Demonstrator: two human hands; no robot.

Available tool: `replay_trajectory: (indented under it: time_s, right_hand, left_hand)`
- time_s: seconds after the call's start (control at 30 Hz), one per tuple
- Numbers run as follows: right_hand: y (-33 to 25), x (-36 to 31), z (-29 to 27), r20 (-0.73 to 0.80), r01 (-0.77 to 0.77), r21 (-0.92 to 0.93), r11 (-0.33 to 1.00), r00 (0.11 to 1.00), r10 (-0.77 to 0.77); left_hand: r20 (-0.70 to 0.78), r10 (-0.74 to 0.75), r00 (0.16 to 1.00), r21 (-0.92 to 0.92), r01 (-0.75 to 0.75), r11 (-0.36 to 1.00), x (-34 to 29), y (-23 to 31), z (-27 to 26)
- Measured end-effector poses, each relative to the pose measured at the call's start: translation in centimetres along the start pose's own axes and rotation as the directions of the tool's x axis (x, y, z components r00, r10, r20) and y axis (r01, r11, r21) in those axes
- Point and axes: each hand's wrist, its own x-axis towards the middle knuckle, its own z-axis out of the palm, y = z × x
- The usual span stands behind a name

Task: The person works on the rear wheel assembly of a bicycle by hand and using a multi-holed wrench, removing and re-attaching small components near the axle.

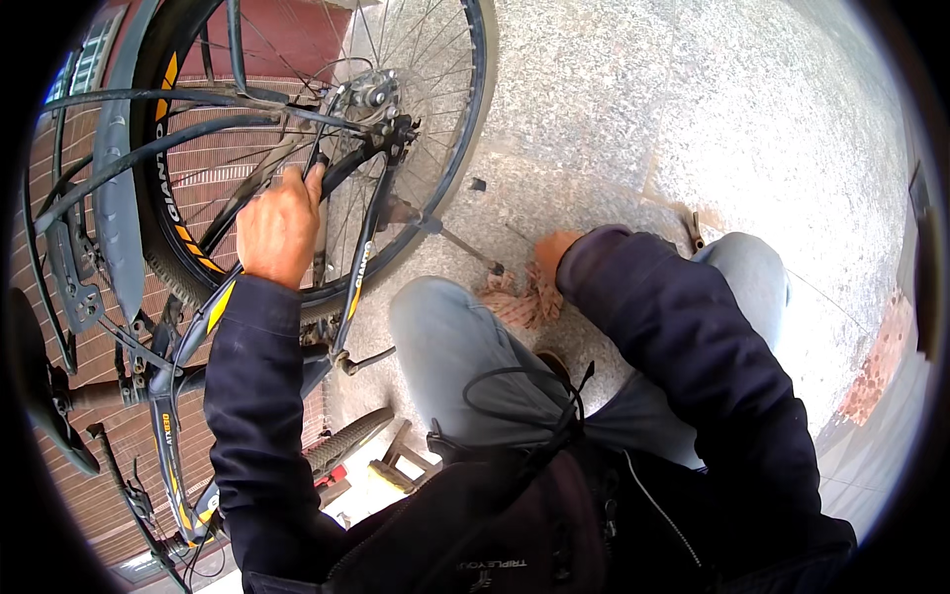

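A bicycle (361, 257) with black, grey and yellow tubes stands at the left. My left hand (280, 226) is closed round a dark frame tube beside the rear wheel (482, 99), below the hub; its fingertips are mostly hidden. Down at the floor, my right hand (554, 250) reaches to a crumpled pinkish rag (524, 297). A thin rod (519, 233) lies beside its fingers. The sleeve and the angle hide whether those fingers hold anything. Between the wheel and the rag, a kickstand-like metal leg (460, 246) slants down to a dark tip.
A small dark piece (478, 184) lies on the speckled stone floor (584, 89). Close to my right knee is a metal tool (697, 230). Below the bicycle stands a small wooden stool (401, 460). Brown ribbed matting or shutter (89, 416) shows behind the frame.
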Motion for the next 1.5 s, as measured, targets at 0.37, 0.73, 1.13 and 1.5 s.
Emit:
replay_trajectory:
  time_s: [0.37, 0.73, 1.13, 1.5]
  right_hand:
    - [-0.4, -0.5, -1.6, -0.166, 0.054, 0.014, 0.998, 0.985, -0.05]
    - [-4.1, -1.1, -7.7, -0.742, 0.543, 0.59, 0.597, 0.657, 0.135]
    - [-9.8, -0.5, -14.3, -0.822, 0.754, 0.569, 0.327, 0.507, 0.261]
    - [-7.9, 1.2, -14.2, -0.926, 0.779, 0.363, 0.51, 0.362, 0.106]
  left_hand:
    - [-0.065, 0.008, 0.998, -0.094, -0.014, 0.995, -0.6, -0.3, 0.2]
    - [-0.133, 0.03, 0.991, -0.129, -0.047, 0.991, -0.6, -0.5, 0.1]
    - [-0.167, 0.014, 0.986, -0.173, -0.044, 0.984, -0.9, -0.6, 0.4]
    - [-0.19, 0.037, 0.981, -0.118, -0.06, 0.991, -1.1, -0.4, 0.8]
